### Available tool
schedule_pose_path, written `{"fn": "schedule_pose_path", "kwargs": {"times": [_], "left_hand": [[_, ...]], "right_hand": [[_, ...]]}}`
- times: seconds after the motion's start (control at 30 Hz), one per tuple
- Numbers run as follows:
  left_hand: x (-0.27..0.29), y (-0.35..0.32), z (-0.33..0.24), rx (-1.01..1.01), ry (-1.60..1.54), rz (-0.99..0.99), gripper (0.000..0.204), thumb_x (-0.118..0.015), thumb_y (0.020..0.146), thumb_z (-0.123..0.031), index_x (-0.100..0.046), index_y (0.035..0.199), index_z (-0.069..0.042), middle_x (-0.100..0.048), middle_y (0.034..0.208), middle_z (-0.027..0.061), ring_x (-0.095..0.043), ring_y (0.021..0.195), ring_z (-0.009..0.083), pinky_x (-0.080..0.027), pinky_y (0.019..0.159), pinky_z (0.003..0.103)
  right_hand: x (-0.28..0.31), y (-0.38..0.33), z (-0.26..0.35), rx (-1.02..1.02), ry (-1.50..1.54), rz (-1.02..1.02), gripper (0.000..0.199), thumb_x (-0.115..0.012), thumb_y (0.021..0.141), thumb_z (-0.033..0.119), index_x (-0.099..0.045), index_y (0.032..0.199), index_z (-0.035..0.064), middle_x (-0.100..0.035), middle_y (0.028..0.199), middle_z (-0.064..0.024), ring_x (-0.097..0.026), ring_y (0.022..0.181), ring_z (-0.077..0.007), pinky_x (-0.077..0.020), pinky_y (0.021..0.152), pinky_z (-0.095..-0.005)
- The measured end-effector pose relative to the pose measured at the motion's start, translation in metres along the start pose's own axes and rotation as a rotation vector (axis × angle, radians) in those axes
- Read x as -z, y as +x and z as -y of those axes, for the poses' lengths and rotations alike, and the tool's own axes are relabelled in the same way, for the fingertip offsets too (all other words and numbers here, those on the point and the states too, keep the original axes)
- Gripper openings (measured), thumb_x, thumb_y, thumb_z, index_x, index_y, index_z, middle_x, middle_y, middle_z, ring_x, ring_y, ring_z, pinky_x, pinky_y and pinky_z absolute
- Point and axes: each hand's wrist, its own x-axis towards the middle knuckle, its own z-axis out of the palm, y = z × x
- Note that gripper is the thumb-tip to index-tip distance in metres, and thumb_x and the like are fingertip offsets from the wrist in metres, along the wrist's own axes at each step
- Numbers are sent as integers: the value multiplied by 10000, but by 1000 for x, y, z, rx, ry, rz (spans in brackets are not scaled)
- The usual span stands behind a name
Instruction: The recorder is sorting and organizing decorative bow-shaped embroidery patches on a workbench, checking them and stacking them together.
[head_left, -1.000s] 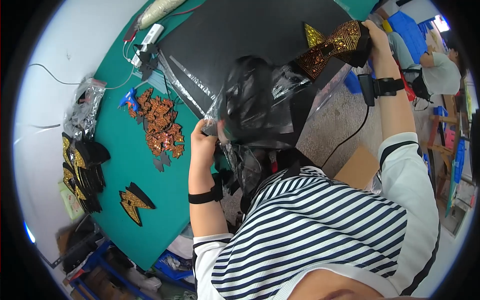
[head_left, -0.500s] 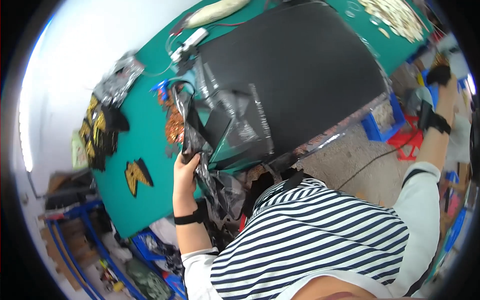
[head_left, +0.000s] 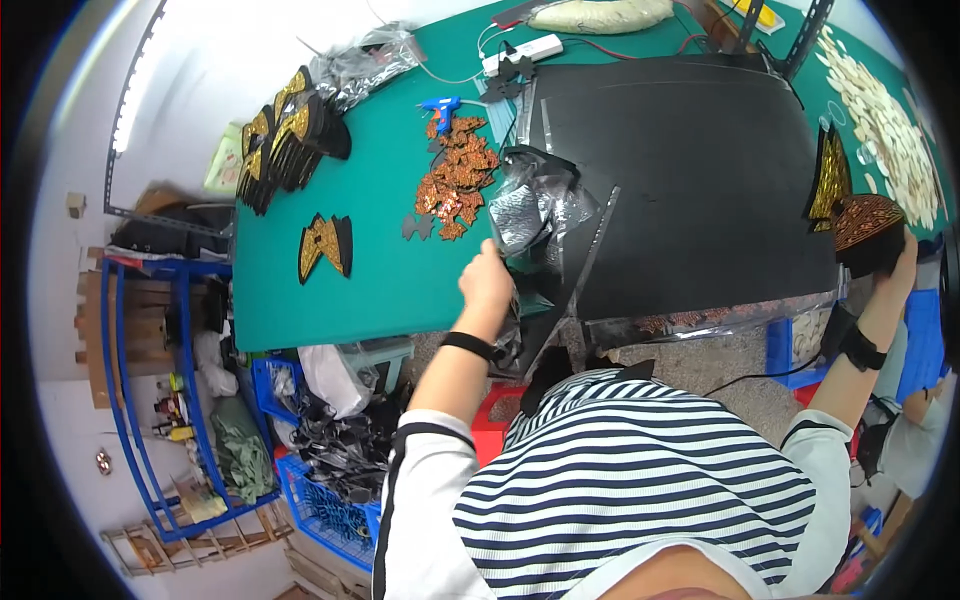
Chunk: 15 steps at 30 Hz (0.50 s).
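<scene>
My left hand [head_left: 487,287] is closed on the edge of a crumpled clear plastic bag [head_left: 530,210], which lies over the left end of a large black sheet [head_left: 690,180]. My right hand [head_left: 898,262], at the table's right edge, grips a dark piece with a copper-orange pattern [head_left: 868,222]; its fingers are partly hidden behind it. Beside that piece stands a black-and-gold piece [head_left: 830,180]. Left of the bag lies a heap of glittery orange bow-shaped cutouts [head_left: 455,175] with a blue glue gun [head_left: 440,110] at its top.
A black-and-gold bow shape [head_left: 326,248] lies on the green table [head_left: 380,300], with stacks of similar pieces [head_left: 290,145] behind. A white power strip [head_left: 522,54] sits at the back. Pale flat pieces [head_left: 880,125] cover the far right. Blue crates [head_left: 325,510] stand below left.
The view has swung, so the table sits differently. My right hand has come in over the table's right edge with the dark piece. My left hand stays at the plastic bag.
</scene>
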Motion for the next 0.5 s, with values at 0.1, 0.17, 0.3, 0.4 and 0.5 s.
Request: {"fn": "schedule_pose_path", "kwargs": {"times": [0.1,0.17,0.3,0.4,0.5], "left_hand": [[-50,-27,-27,-66,125,-420,356,-479,787,-109,-496,1137,-46,-555,899,64,-533,736,226,-449,617,388],[-64,-45,-46,-57,111,-393,507,-527,737,-116,-400,1203,39,-464,1121,142,-472,873,258,-388,757,415],[-60,-80,-66,-158,-263,-131,854,-613,625,-124,-161,1310,112,-99,1369,333,-259,1145,495,-204,974,564],[-64,-86,-56,-138,-392,-50,745,-587,686,-108,-215,1310,57,-168,1346,365,-269,1180,519,-200,1006,553],[-60,-62,-19,-169,-798,-161,462,-589,762,-38,-372,1165,28,-556,988,258,-570,972,325,-483,793,359]], "right_hand": [[-40,-35,-9,26,1,45,274,-540,839,193,-566,1027,-5,-610,985,-79,-591,893,-192,-464,802,-311],[-53,-50,-17,16,-19,76,270,-540,838,184,-565,1025,-9,-609,986,-82,-591,893,-193,-466,798,-308],[-78,-78,-37,-2,-64,92,261,-543,834,157,-563,1022,-23,-608,969,-86,-594,877,-192,-479,768,-301],[-108,-94,-58,-16,-93,76,244,-540,834,137,-565,1010,-29,-604,955,-86,-594,858,-188,-483,752,-302],[-116,-100,-71,-49,-111,153,219,-530,838,125,-568,988,-31,-600,933,-81,-589,845,-183,-479,747,-300]]}}
